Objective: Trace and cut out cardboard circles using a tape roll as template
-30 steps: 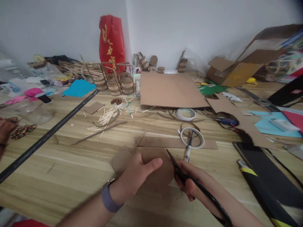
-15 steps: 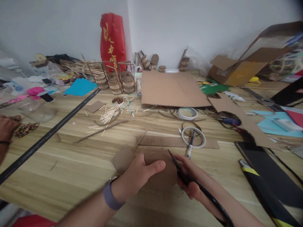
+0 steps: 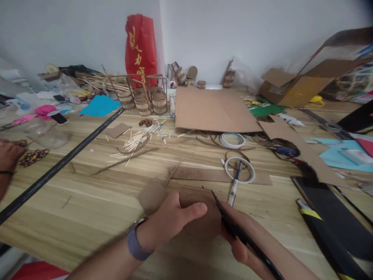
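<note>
**A:** The cardboard piece [image 3: 204,227] and both hands have slid a touch down and right in the frame over the last second, scissors [image 3: 230,224] too. It's sitting just below center, low over the table [image 3: 96,217].

**B:** What's the grip like?

**A:** Left hand [image 3: 171,217] is clamped on the cardboard, thumb across the top. Right hand [image 3: 243,221] is wrapped around the scissors, blades up at the piece's top right edge. Can't tell how far apart the blades are.

**B:** So how far along is it?

**A:** I'd say partway. The right side already looks rounded, but the top edge is still straight, with a faint curved line just inside it, so that stretch seems uncut. Left side's behind the hand, no clue.

**B:** Any finished ones?

**A:** There's a cardboard disc [image 3: 152,197] just left of it that looks round already, though the hand hides part. Further out: a cardboard strip [image 3: 201,175] above, a marker [image 3: 234,190] and tape roll [image 3: 253,172] to the upper right, little baskets [image 3: 159,104] upper left of center, and someone else's hand [image 3: 11,151] at the left edge.
</note>
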`<state>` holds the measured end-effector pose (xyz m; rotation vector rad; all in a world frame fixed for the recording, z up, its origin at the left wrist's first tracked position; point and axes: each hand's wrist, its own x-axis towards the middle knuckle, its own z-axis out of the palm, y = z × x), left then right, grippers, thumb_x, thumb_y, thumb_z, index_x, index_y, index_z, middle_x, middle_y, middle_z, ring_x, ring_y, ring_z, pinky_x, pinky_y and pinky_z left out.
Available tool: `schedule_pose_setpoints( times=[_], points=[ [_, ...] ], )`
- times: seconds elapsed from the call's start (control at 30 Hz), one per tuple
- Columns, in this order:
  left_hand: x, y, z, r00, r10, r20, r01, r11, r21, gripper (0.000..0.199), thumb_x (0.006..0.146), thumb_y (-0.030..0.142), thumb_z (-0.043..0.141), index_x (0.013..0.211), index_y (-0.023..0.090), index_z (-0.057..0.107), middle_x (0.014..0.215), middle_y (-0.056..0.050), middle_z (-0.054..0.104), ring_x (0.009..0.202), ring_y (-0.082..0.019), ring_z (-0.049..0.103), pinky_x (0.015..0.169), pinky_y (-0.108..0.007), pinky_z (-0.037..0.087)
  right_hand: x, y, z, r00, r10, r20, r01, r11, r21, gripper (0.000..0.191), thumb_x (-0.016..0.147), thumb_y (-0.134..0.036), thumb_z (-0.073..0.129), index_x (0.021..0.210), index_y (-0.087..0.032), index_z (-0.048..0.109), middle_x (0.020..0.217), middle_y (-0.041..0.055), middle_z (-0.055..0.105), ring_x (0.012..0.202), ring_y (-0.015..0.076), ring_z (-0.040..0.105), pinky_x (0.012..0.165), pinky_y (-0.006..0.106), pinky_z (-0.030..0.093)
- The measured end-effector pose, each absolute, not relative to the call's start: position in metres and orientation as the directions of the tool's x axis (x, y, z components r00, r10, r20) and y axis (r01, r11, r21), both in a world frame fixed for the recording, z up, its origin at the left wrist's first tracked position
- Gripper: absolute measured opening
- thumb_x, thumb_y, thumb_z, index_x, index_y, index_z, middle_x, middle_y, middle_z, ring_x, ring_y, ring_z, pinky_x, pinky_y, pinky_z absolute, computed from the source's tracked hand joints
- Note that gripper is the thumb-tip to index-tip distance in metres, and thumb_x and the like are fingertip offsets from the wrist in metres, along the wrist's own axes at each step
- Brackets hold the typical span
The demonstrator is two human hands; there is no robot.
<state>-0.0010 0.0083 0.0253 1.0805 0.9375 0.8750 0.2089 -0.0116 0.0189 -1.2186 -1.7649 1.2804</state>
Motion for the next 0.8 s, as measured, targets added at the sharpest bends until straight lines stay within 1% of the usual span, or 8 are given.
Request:
schedule_pose_setpoints(
  times=[0.1, 0.17, 0.2, 0.3, 0.43, 0.53, 0.67, 0.8],
  points=[
    [-0.001, 0.008, 0.026, 0.366, 0.913, -0.178, -0.108, 0.232, 0.967, 0.028, 0.084, 0.039, 0.075, 0.104, 0.020, 0.081, 0.109, -0.007, 0.082, 0.110, -0.031, 0.072, 0.101, -0.042, 0.053, 0.211, -0.009, 0.020, -0.454, 0.889, -0.060, 0.332, 0.106, -0.937, 0.092, 0.072, -0.100, 0.040, 0.114, -0.025, 0.074, 0.066, -0.0009, 0.052, 0.056, 0.0165, 0.039, 0.051, 0.029, 0.027],
    [-0.001, 0.007, 0.026, 0.378, 0.910, -0.169, -0.113, 0.226, 0.968, 0.027, 0.085, 0.038, 0.073, 0.103, 0.020, 0.081, 0.110, -0.007, 0.082, 0.110, -0.031, 0.072, 0.102, -0.042, 0.053, 0.211, -0.008, 0.021, -0.477, 0.878, -0.040, 0.325, 0.133, -0.936, 0.086, 0.075, -0.098, 0.041, 0.103, -0.024, 0.074, 0.066, -0.0006, 0.052, 0.057, 0.0165, 0.039, 0.052, 0.030, 0.027],
    [-0.001, 0.007, 0.027, 0.375, 0.911, -0.171, -0.113, 0.228, 0.967, 0.027, 0.085, 0.037, 0.073, 0.104, 0.020, 0.081, 0.110, -0.007, 0.082, 0.111, -0.031, 0.072, 0.103, -0.043, 0.052, 0.211, -0.009, 0.022, -0.465, 0.885, -0.024, 0.320, 0.143, -0.937, 0.084, 0.075, -0.097, 0.041, 0.102, -0.024, 0.074, 0.065, -0.0007, 0.052, 0.056, 0.0167, 0.040, 0.051, 0.030, 0.028],
    [-0.001, 0.006, 0.026, 0.348, 0.918, -0.189, -0.124, 0.245, 0.962, 0.030, 0.083, 0.035, 0.076, 0.108, 0.019, 0.080, 0.115, -0.008, 0.081, 0.114, -0.031, 0.071, 0.105, -0.043, 0.052, 0.207, -0.014, 0.024, -0.396, 0.918, 0.018, 0.312, 0.153, -0.938, 0.085, 0.077, -0.096, 0.041, 0.114, -0.027, 0.075, 0.064, -0.0003, 0.054, 0.055, 0.0179, 0.042, 0.050, 0.030, 0.030],
    [-0.001, 0.006, 0.026, 0.361, 0.916, -0.176, -0.159, 0.246, 0.956, 0.030, 0.082, 0.034, 0.076, 0.108, 0.019, 0.079, 0.116, -0.008, 0.081, 0.117, -0.032, 0.071, 0.107, -0.043, 0.051, 0.206, -0.020, 0.024, -0.347, 0.937, 0.034, 0.312, 0.150, -0.938, 0.082, 0.081, -0.093, 0.044, 0.125, -0.031, 0.075, 0.066, 0.0021, 0.061, 0.055, 0.0198, 0.047, 0.051, 0.032, 0.038],
    [0.000, 0.007, 0.026, 0.348, 0.917, -0.195, -0.166, 0.265, 0.950, 0.030, 0.081, 0.032, 0.077, 0.108, 0.019, 0.079, 0.113, -0.007, 0.081, 0.116, -0.032, 0.071, 0.106, -0.043, 0.052, 0.211, -0.020, 0.018, -0.381, 0.924, 0.020, 0.318, 0.152, -0.936, 0.078, 0.084, -0.089, 0.047, 0.130, -0.032, 0.072, 0.067, 0.0024, 0.062, 0.055, 0.0203, 0.049, 0.051, 0.032, 0.039],
    [0.000, 0.008, 0.027, 0.345, 0.919, -0.190, -0.175, 0.262, 0.949, 0.031, 0.080, 0.031, 0.077, 0.109, 0.019, 0.079, 0.115, -0.006, 0.081, 0.119, -0.032, 0.070, 0.105, -0.042, 0.052, 0.222, -0.018, 0.009, -0.459, 0.888, -0.021, 0.357, 0.163, -0.920, 0.081, 0.086, -0.088, 0.045, 0.138, -0.030, 0.066, 0.070, 0.0029, 0.062, 0.057, 0.0212, 0.050, 0.052, 0.032, 0.042],
    [-0.001, 0.008, 0.028, 0.337, 0.927, -0.165, -0.178, 0.235, 0.956, 0.036, 0.080, 0.029, 0.077, 0.115, 0.019, 0.077, 0.119, -0.005, 0.080, 0.121, -0.030, 0.069, 0.109, -0.041, 0.050, 0.229, -0.016, 0.001, -0.508, 0.859, -0.059, 0.369, 0.155, -0.916, 0.085, 0.086, -0.090, 0.038, 0.132, -0.025, 0.068, 0.076, 0.0056, 0.064, 0.062, 0.0217, 0.054, 0.054, 0.030, 0.048]
  ],
)
